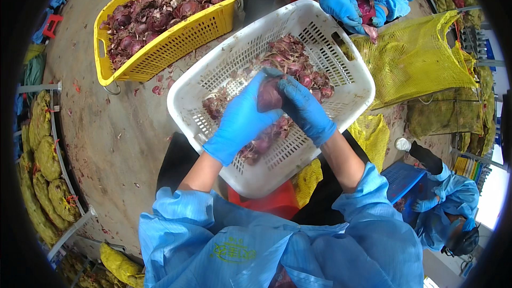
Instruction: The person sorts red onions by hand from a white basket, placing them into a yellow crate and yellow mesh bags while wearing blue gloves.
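Observation:
Above a white plastic basket (184, 108) I hold a red onion (270, 95) between both hands. My left hand (248, 114), in a blue glove, is wrapped round its left side with the thumb across the bottom. From the right, my right hand (309, 109), gloved too and darkened with dirt at the fingers, presses its fingertips against the onion. Beneath my hands, more red onions (306, 79) and loose dry skins lie in the basket, partly hidden by my hands.
A yellow crate (176, 34) heaped with red onions stands at the far left. Across from me, a co-worker's gloved hands (341, 8) hold another onion. Yellow mesh sacks (416, 56) lie at the right, near another person (453, 202) with a blue crate (400, 178). Full sacks (45, 154) line the left.

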`<move>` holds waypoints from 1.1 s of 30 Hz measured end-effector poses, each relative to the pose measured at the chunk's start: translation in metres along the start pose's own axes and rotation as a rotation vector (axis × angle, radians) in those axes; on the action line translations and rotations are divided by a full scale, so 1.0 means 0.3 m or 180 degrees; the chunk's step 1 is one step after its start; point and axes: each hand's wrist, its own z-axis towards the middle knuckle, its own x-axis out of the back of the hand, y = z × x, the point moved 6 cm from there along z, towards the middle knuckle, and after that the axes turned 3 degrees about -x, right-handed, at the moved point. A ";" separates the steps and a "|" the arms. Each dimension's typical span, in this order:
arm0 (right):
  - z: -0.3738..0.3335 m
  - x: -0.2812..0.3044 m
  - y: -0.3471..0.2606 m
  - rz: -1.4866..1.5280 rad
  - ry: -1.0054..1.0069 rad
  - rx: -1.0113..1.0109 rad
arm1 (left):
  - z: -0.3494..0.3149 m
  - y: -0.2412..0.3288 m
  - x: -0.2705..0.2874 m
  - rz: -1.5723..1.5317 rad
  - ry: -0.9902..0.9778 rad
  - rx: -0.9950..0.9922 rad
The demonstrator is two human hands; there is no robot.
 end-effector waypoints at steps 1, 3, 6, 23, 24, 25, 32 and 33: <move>-0.008 0.002 0.003 0.0023 0.0293 0.0103 | -0.006 0.008 -0.002 0.0072 0.0123 -0.0150; -0.009 0.013 0.004 -0.0511 0.0504 0.0263 | -0.023 0.013 -0.017 0.0231 0.0334 -0.0429; -0.004 0.024 -0.024 -0.0957 0.0471 0.0501 | -0.006 0.008 -0.026 0.0094 0.0439 -0.0294; -0.087 0.467 0.183 -0.5049 0.0793 -0.0758 | 0.119 -0.025 0.264 -0.2763 0.1990 -0.0300; -0.052 0.584 0.217 -0.5143 0.0945 -0.1059 | 0.126 -0.035 0.216 -0.2611 0.1628 -0.0163; -0.015 0.710 0.254 -0.5239 0.1100 -0.1380 | 0.133 -0.060 0.164 -0.2473 0.1266 -0.0014; 0.197 1.293 0.412 -0.5364 0.2271 -0.1374 | 0.129 -0.080 0.100 -0.2235 0.0810 0.0692; 0.210 1.312 0.436 -0.5465 0.2372 -0.1341 | 0.131 -0.089 0.099 -0.2280 0.0734 0.0743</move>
